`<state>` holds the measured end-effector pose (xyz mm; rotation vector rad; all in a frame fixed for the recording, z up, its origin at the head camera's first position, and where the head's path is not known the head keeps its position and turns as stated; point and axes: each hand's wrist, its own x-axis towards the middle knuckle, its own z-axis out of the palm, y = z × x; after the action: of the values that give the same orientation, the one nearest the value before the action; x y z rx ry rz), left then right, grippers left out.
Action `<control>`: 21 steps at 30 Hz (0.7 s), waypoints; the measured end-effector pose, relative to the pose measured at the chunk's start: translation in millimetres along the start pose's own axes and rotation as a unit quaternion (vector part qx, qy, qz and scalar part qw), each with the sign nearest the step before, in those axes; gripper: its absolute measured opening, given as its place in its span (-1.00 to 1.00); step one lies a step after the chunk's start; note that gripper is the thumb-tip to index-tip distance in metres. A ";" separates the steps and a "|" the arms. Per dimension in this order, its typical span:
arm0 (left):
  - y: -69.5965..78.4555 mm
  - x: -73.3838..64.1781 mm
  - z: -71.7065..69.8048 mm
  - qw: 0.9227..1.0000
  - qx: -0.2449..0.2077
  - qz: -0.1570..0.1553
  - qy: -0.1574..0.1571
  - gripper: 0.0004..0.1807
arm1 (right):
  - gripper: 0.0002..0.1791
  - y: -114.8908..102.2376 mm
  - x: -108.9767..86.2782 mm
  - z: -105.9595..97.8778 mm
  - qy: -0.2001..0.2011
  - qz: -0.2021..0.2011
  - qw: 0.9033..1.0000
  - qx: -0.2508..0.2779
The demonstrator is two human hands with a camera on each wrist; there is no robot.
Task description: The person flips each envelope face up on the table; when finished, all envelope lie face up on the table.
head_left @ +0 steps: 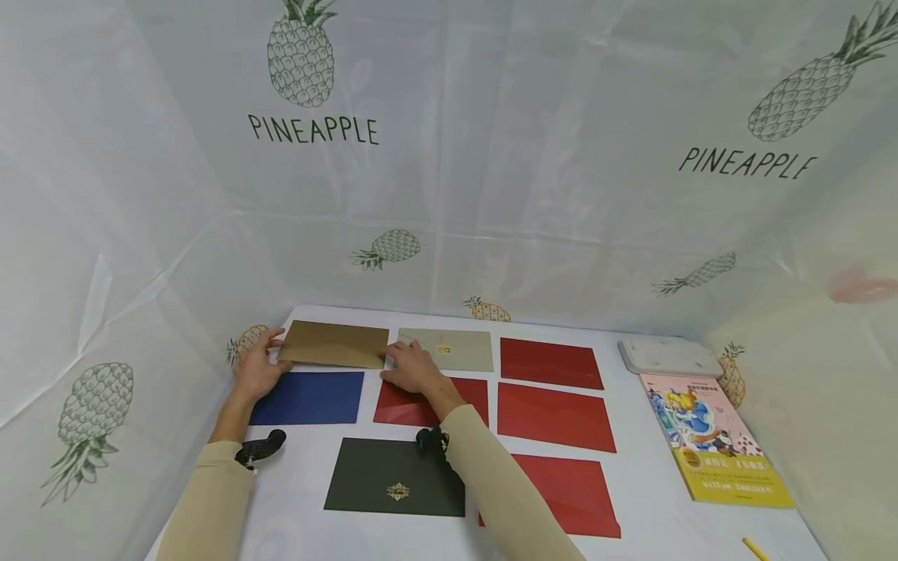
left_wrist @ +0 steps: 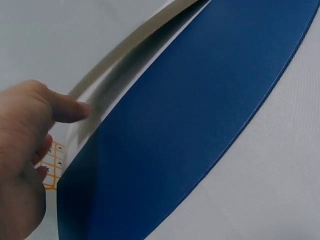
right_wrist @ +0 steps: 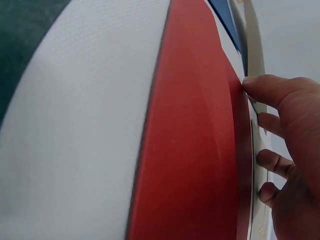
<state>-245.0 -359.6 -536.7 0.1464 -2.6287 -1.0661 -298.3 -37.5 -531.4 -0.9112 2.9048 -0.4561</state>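
A gold-brown envelope (head_left: 333, 344) lies at the far left of the table, its near edge raised a little in the left wrist view. My left hand (head_left: 258, 372) grips its left end, thumb (left_wrist: 75, 111) along the near side. At its right end, my right hand (head_left: 414, 368) pinches the edge between thumb and fingers. Just in front is a blue envelope (head_left: 306, 399), close below the left hand. A red envelope (head_left: 395, 405) sits under the right hand and forearm, which partly cover it. A beige envelope (head_left: 470, 348) with a small gold mark lies beside the right hand.
Nearer to me lies a dark green envelope (head_left: 382, 477) with a gold emblem. Several red envelopes (head_left: 554, 417) form a column right of centre. Toward the right edge are a pale flat case (head_left: 666, 355), a colourful book (head_left: 715, 440) and a yellow pencil (head_left: 755, 549).
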 end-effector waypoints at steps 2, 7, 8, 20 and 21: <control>1.7 -1.1 -1.7 1.000 -0.004 0.016 0.012 -0.24 | -0.43 0.0 0.2 0.2 0.004 -0.002 1.000 0.004; 3.7 -3.6 -4.7 0.999 0.008 0.047 0.026 -0.38 | -0.43 0.1 -0.4 0.3 0.009 -0.003 1.000 0.016; 3.9 -4.3 -5.1 0.998 0.011 0.053 0.029 -0.41 | -0.44 -0.1 -0.4 0.3 0.009 -0.004 1.000 0.016; 6.7 -7.3 -6.0 0.991 0.028 0.093 0.090 -0.54 | -0.52 -5.4 -1.0 0.5 0.030 -0.005 1.000 0.000; 7.1 -6.8 -5.9 0.990 0.026 0.097 0.095 -0.53 | -0.52 -5.6 -0.9 0.7 0.036 -0.005 0.999 -0.003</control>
<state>-236.6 -357.0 -529.4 0.0024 -2.4426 -0.8733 -294.4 -41.6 -530.5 -0.9297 2.9694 -0.4907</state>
